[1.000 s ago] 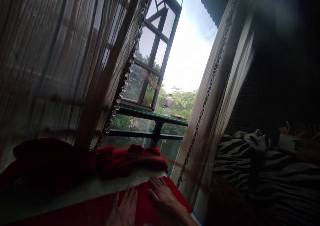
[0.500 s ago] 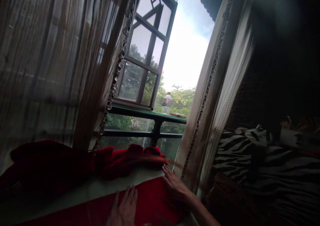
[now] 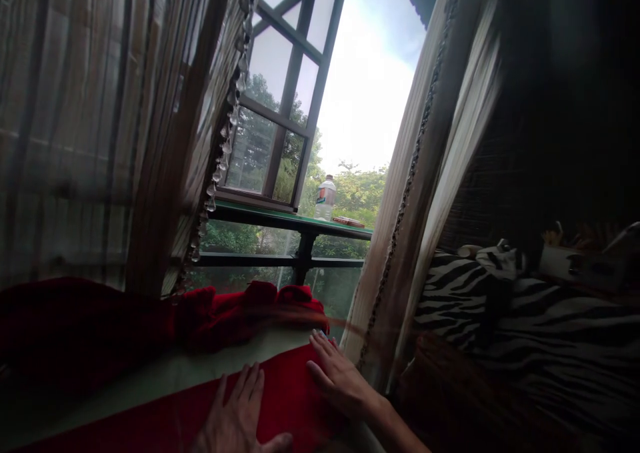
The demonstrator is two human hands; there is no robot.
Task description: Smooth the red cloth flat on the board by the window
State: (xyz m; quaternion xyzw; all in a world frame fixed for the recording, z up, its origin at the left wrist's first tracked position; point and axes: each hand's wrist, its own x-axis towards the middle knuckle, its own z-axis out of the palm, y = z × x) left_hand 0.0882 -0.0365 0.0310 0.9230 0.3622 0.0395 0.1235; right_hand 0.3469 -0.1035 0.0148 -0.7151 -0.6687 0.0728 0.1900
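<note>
A flat piece of red cloth (image 3: 283, 386) lies across the pale surface (image 3: 245, 351) in front of me. My left hand (image 3: 237, 409) rests flat on it at the lower middle, thumb out to the right. At the cloth's right end lies my right hand (image 3: 340, 376), palm down with fingers stretched toward the far edge. Neither hand grips anything. Behind the flat cloth, a crumpled heap of dark red fabric (image 3: 210, 319) runs along the far side of the surface.
Sheer curtains hang left (image 3: 165, 139) and right (image 3: 400, 193) of an open window (image 3: 295, 119). A plastic bottle (image 3: 325, 203) and a small flat packet (image 3: 349, 221) stand on the ledge outside. To the right, zebra-striped cloth (image 3: 550, 326) lies under a container (image 3: 557, 258).
The view has shifted slightly, and more of my left hand shows, including its thumb. Both hands stay flat on the red cloth.
</note>
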